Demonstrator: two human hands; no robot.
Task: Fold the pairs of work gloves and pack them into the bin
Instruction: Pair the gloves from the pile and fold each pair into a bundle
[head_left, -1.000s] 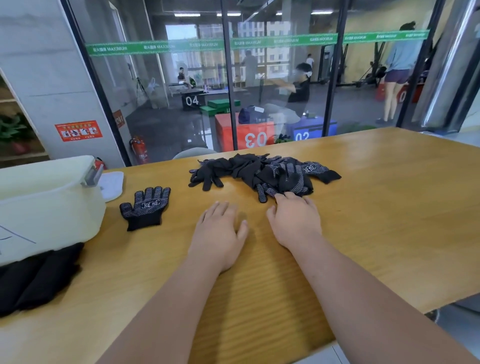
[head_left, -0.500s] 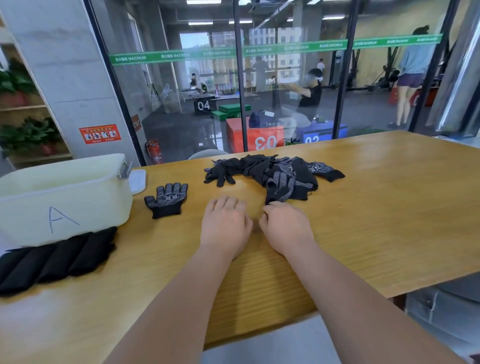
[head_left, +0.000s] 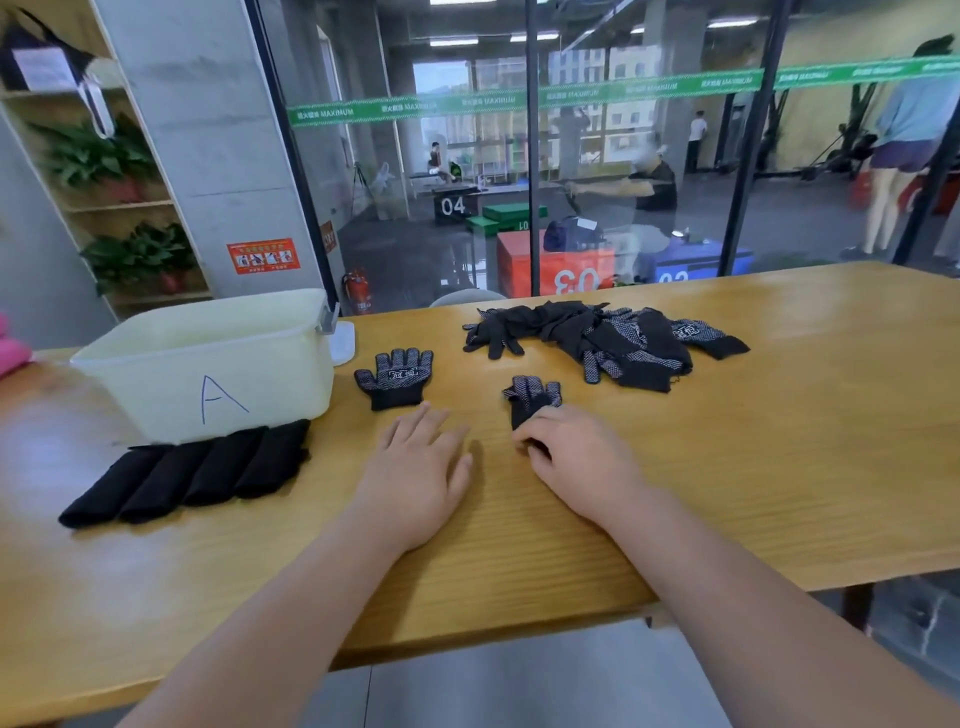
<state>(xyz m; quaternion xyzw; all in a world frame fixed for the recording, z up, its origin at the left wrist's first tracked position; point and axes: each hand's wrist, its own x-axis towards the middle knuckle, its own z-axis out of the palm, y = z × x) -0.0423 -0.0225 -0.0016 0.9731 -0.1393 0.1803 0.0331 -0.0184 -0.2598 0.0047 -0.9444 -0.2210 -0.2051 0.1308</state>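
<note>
Head view: right hand fingers pinch one glove by its cuff, likely to pair it with flat glove beside bin; left hand fingers spread on bench.

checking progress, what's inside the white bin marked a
Only the upper inner wall of the bin shows, with nothing above the rim. Its near wall hides the bottom, so whatever lies there cannot be seen.
</note>
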